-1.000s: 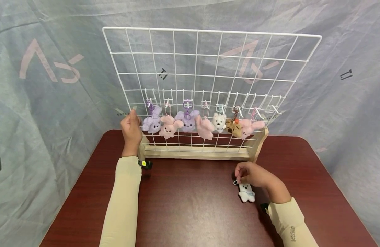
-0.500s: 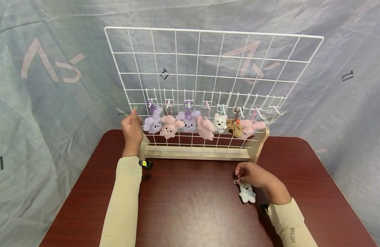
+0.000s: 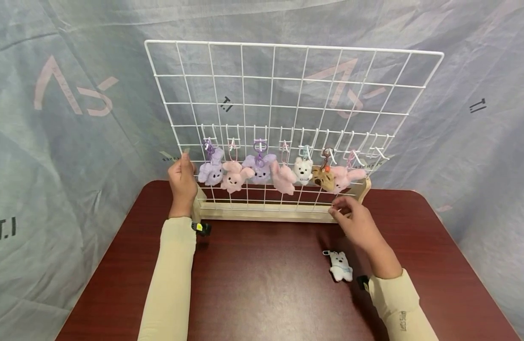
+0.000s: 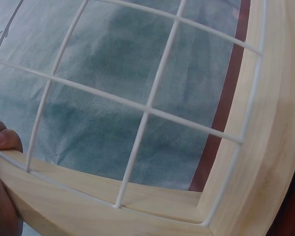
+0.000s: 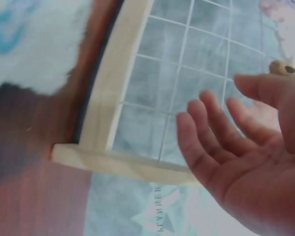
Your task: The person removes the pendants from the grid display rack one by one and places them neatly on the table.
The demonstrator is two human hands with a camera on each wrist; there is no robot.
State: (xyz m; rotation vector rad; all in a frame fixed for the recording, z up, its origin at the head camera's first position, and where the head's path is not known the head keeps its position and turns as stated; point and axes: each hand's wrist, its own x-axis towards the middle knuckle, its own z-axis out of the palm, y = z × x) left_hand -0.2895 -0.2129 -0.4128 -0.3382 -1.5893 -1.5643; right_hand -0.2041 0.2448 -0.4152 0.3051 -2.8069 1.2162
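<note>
At the left side of the white wire grid rack (image 3: pixel 272 77), my left hand (image 3: pixel 182 182) grips the frame. The left wrist view has my fingertips (image 4: pixel 6 140) curled at the wooden post (image 4: pixel 73 201) and grid edge. My right hand (image 3: pixel 351 220) holds nothing, its fingers loosely bent in front of the rack's lower right. Below it on the table lies a white bear plush keychain (image 3: pixel 341 266) with a metal clasp. In the right wrist view that white plush (image 5: pixel 37 46) is blurred at the upper left.
Several plush keychains hang in a row from hooks: purple and pink bunnies, a white bear (image 3: pixel 303 170), a brown plush (image 3: pixel 323 179) and a pink bunny (image 3: pixel 343 179) at right. A hook (image 3: pixel 377 154) stands bare at the far right. Grey fabric (image 3: pixel 74 156) hangs behind.
My right hand has let go of the white bear keychain and risen toward the rack's lower right. The keychain stays on the table. My left hand keeps its grip.
</note>
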